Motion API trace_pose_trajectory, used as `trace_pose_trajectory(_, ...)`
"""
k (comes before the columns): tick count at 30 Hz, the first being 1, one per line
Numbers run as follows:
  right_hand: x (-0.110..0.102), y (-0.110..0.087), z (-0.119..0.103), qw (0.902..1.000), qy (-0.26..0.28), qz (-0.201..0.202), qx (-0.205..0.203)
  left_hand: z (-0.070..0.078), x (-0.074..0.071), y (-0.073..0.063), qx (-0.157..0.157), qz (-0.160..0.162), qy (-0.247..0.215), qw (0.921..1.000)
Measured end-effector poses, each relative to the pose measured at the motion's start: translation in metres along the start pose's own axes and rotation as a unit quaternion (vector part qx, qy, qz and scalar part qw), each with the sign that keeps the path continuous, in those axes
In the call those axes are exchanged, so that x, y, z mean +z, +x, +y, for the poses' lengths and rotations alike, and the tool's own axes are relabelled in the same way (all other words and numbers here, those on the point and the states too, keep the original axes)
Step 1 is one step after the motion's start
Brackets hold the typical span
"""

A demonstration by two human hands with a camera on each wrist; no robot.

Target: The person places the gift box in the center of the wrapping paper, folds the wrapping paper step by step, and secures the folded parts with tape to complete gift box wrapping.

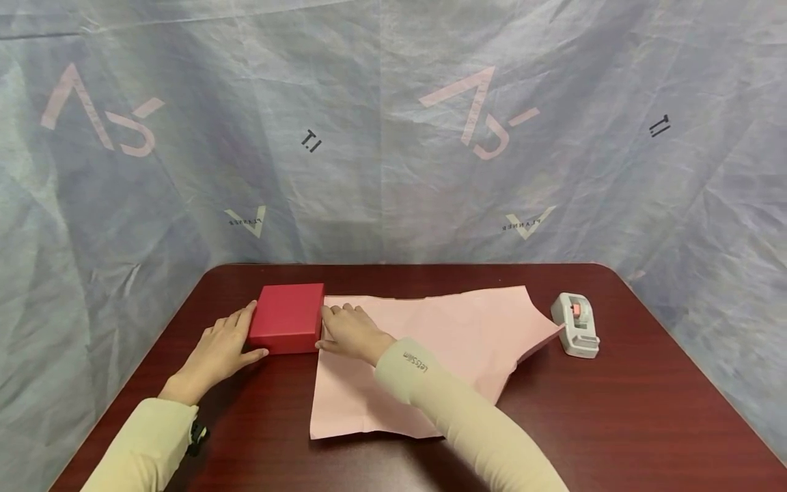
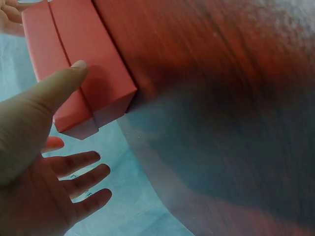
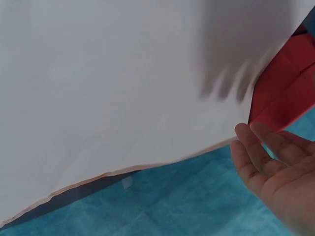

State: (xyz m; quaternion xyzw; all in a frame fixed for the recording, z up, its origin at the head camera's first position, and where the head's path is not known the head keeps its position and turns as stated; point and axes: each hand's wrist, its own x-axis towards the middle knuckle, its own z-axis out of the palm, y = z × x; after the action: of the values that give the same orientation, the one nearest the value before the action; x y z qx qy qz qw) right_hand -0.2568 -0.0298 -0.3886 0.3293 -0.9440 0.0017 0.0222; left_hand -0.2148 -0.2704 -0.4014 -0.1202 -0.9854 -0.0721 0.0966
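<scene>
Grey-blue cloth (image 1: 381, 171) w/ pink, black & pale yellow prints hangs behind a dark red-brown desk (image 1: 645, 417), past the red box (image 1: 285, 311). Box lies flat on the desk btwn both hands, lid on; seam runs round its sides in the left wrist view. L hand (image 1: 218, 348) is at the box's L side: fingers along that side, thumb out by the box's front L corner. Its grip is apart, fingers & thumb spread, not closed round anything. R hand (image 1: 353, 329) is at the box's R side, fingertips by that face, thumb nr the front R corner; its grip is also apart, fingers only slightly bent. Pink paper (image 1: 455, 328) spreads out R of the box, its L edge right by it; can't tell if any sits underneath. R hand & R sleeve (image 1: 455, 403) pass over it. Paper's corner farthest from the box lifts off the desk & points to a white tape dispenser (image 1: 574, 329), well R of the box; can't tell if they touch. L sleeve (image 1: 144, 437), cream like the other, is nearer the viewer than the box, w/ a small dark item (image 1: 197, 436) at the wrist.
</scene>
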Motion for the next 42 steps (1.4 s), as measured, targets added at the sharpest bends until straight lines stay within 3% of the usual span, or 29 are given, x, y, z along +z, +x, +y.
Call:
trace_pose_trajectory(13, 0.017, 0.020, -0.015, 0.9987, 0.031, 0.005, 0.039, 0.001, 0.004, 0.003, 0.014, -0.013, -0.006, 0.9998)
trace_pose_trajectory(26, 0.027, 0.024, -0.017, 0.9963, 0.083, 0.022, -0.003, 0.005, 0.004, 0.000, 0.029, -0.002, 0.019, 0.9994)
trace_pose_trajectory(32, 0.021, 0.022, -0.017, 0.9962, 0.081, 0.025, -0.021, 0.004, 0.002, -0.004, 0.038, 0.011, 0.033, 0.9986)
trace_pose_trajectory(42, -0.004, 0.014, -0.008, 0.9944, 0.095, 0.028, -0.035, 0.013, -0.018, -0.002, 0.059, 0.058, 0.056, 0.9950)
